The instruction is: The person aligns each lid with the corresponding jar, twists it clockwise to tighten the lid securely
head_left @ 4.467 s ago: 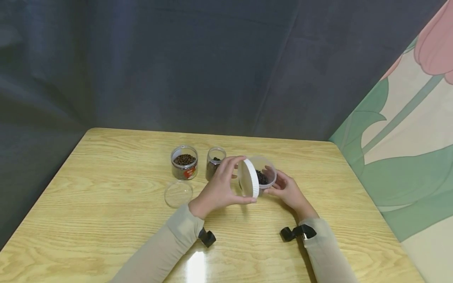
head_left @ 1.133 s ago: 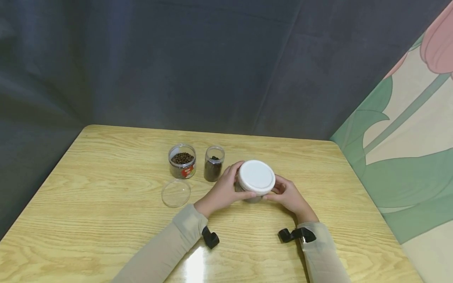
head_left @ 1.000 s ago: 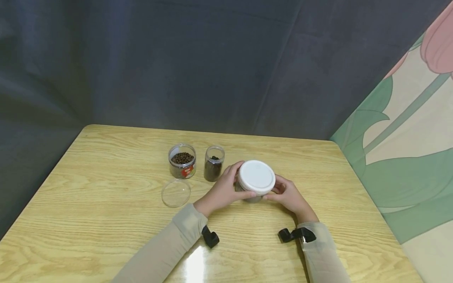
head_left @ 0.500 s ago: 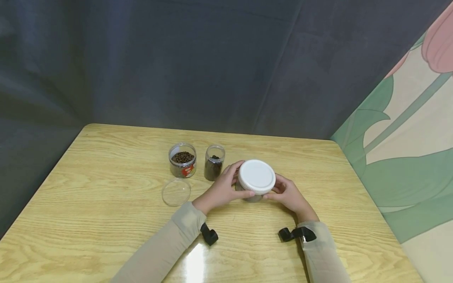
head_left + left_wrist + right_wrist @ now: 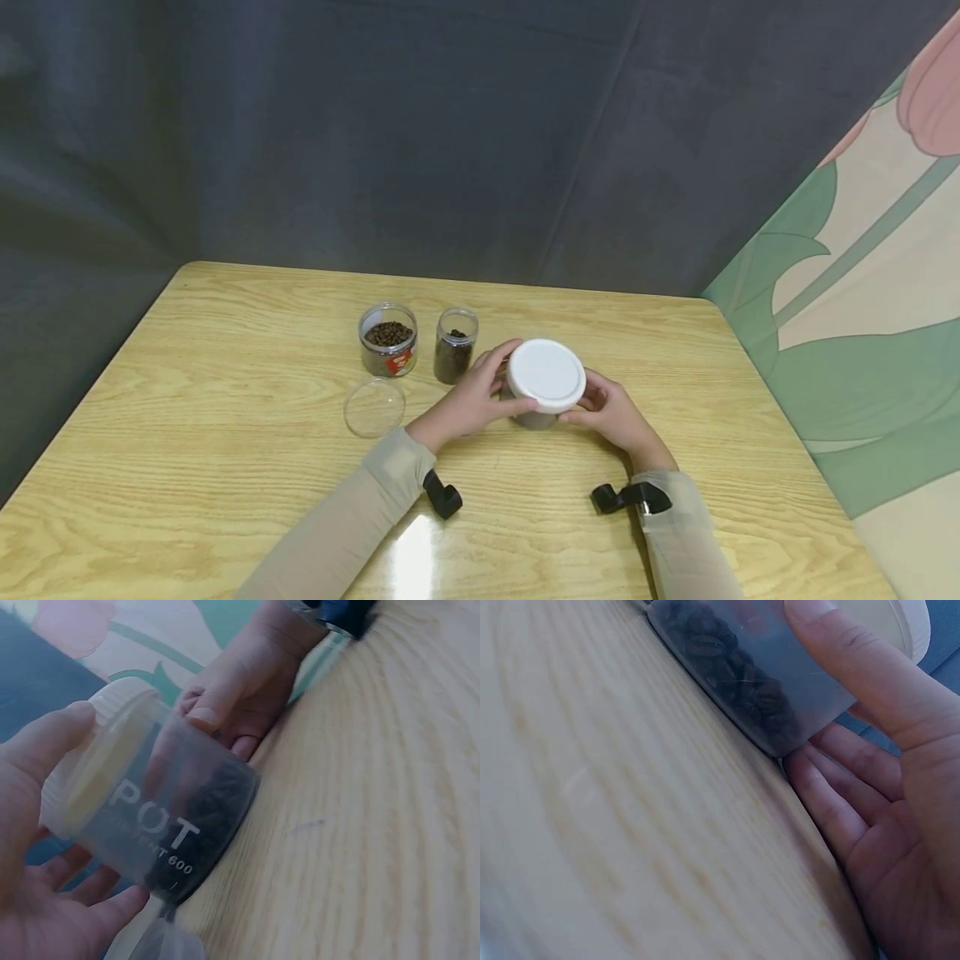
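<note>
A white ribbed lid (image 5: 547,373) sits on top of a translucent plastic jar (image 5: 176,817) standing upright on the table. Dark beans (image 5: 735,667) fill the jar's lower part, and "POT" lettering shows on its wall in the left wrist view. My left hand (image 5: 471,402) grips the lid's rim, thumb at the front and fingers round the far left side. On the jar's right side, my right hand (image 5: 617,417) holds the body between thumb and fingers, low near the table.
Left of the hands stand a narrow clear jar (image 5: 453,360) with dark contents and a wider open jar (image 5: 387,360) of brown beans with a red label. A clear round lid (image 5: 374,408) lies in front of them on the wooden table (image 5: 225,467).
The white lid, earlier tilted on edge in my left hand beside the open jar, now lies flat over its mouth. Over the last second my left thumb has shifted slightly along the rim.
</note>
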A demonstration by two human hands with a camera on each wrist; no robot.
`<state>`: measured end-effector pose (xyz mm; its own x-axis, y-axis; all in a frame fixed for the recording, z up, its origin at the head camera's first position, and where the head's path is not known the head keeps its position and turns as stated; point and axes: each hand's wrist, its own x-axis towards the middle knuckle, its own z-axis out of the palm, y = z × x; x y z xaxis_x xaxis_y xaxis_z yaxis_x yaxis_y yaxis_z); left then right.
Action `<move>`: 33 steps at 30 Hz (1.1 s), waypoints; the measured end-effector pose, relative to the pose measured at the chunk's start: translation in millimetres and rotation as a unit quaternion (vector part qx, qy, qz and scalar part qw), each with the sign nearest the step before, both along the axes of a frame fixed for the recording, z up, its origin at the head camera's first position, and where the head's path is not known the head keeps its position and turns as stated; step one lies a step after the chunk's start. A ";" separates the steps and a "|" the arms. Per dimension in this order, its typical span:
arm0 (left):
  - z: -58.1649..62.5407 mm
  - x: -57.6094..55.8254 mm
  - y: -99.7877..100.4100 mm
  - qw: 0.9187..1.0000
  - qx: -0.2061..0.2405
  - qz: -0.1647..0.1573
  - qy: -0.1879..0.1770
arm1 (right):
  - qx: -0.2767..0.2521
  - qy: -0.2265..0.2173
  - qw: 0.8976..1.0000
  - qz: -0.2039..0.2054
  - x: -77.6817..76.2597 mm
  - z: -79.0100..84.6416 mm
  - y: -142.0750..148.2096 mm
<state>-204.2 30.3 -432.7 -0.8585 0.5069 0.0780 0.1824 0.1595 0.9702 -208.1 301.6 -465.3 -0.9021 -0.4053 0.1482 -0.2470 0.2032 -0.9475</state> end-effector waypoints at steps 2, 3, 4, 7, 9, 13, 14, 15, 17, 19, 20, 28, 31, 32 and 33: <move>0.0 -0.9 -1.9 1.000 -0.004 -0.010 -0.007 | -0.002 -0.001 1.000 0.002 0.0 0.2 0.0; -0.2 -1.4 -2.7 1.000 -0.005 -0.015 -0.008 | -0.003 -0.001 1.000 0.004 0.0 0.3 0.1; -0.2 -1.8 -3.3 1.000 -0.005 -0.018 -0.010 | -0.003 -0.001 1.000 0.005 0.1 0.3 0.1; 0.2 -2.0 -3.8 1.000 0.011 -0.017 -0.015 | -0.001 0.003 1.000 0.004 0.1 -0.2 -0.4; -0.1 -2.0 -2.9 0.999 0.027 -0.009 -0.018 | 0.001 0.005 1.000 0.002 0.0 -0.6 -0.5; -0.6 -1.0 -0.4 0.999 0.048 0.007 -0.025 | 0.003 0.006 1.000 -0.001 -0.5 -1.6 -0.5; -0.4 -0.7 0.1 0.999 0.047 0.009 -0.026 | 0.004 0.006 1.000 -0.002 -0.7 -2.1 -0.3; -0.3 -0.6 0.5 0.999 0.046 0.010 -0.027 | 0.005 0.005 1.000 -0.002 -0.9 -2.1 -0.2; -0.1 -0.6 0.8 0.999 0.042 0.010 -0.026 | 0.010 0.007 1.000 -0.005 -0.9 -1.9 0.1; 0.2 -0.9 0.4 0.999 0.039 0.007 -0.025 | 0.012 0.006 1.000 -0.007 -0.8 -1.6 0.1; 0.2 -1.3 0.0 0.999 0.039 0.005 -0.024 | 0.012 0.006 1.000 -0.008 -0.6 -1.1 0.0; -2.9 -4.4 -4.0 0.999 0.038 -0.026 -0.015 | 0.002 -0.004 1.000 -0.002 0.0 -0.2 -0.1; -4.9 -5.0 -4.6 0.999 0.032 -0.027 -0.010 | 0.003 -0.007 1.000 -0.003 -0.5 -0.7 0.1; -5.3 -5.1 -4.5 0.999 0.032 -0.026 -0.009 | 0.005 -0.006 1.000 -0.003 -0.5 -0.8 0.1; -5.6 -5.0 -4.4 0.999 0.033 -0.026 -0.009 | 0.008 -0.004 1.000 -0.004 -0.4 -0.7 0.0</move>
